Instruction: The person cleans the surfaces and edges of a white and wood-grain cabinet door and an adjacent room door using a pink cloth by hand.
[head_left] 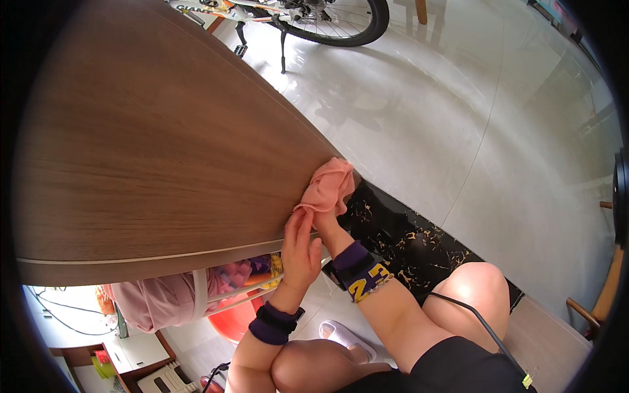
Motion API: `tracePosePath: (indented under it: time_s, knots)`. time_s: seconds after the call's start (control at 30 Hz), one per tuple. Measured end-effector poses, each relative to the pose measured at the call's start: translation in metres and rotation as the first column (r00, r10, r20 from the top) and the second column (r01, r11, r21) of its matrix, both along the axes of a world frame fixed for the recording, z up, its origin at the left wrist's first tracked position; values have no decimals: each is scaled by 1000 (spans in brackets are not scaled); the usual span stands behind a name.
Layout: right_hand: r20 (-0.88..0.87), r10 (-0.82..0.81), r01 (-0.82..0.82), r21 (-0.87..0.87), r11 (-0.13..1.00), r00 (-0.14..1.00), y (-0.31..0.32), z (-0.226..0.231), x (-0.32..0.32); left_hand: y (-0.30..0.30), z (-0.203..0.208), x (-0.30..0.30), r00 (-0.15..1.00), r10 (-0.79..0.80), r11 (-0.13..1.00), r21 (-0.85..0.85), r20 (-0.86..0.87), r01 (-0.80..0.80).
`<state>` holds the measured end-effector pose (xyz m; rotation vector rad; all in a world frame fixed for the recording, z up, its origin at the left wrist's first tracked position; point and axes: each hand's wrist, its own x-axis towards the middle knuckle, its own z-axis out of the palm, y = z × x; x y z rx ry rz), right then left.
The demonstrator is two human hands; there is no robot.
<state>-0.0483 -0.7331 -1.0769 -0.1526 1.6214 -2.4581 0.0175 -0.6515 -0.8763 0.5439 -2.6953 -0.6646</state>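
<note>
A pink cloth (pixel 329 186) lies bunched against the lower corner of a brown wooden door (pixel 164 137). My right hand (pixel 324 221) is closed on the cloth, which covers most of its fingers and presses on the door near its edge. Just left of it, my left hand (pixel 301 255) rests at the door's edge with its fingers stretched out, the fingertips touching the cloth's lower side. Both wrists wear dark bands.
Under the door's corner runs a black marble threshold (pixel 406 239) with gold veins. A bicycle (pixel 327 19) stands on the glossy tiled floor (pixel 419 111) beyond. Behind the door are a rack with hanging clothes (pixel 154 301) and a red basin (pixel 236 319). My bent knees are close by.
</note>
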Motion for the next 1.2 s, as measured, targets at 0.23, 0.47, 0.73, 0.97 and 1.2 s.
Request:
tracePosePath:
  time_s: [0.23, 0.47, 0.73, 0.97, 1.2]
  knots:
    - [145, 109, -115, 32, 993, 983, 34, -90, -58, 5, -37, -3, 944, -133, 970, 233, 302, 62]
    - [126, 326, -349, 318, 881, 937, 92, -37, 50, -8, -35, 12, 892, -90, 975, 223, 444, -12]
    - [-83, 489, -423, 391, 817, 868, 128, 94, 48, 1, 46, -1, 883, -42, 998, 61, 468, 15]
    - [-289, 540, -378, 462, 802, 791, 102, 212, -8, 15, 158, -5, 936, 52, 990, 102, 347, -93]
    - [-249, 439, -369, 283, 885, 863, 97, 405, -55, 31, 270, 20, 968, 53, 980, 175, 244, -97]
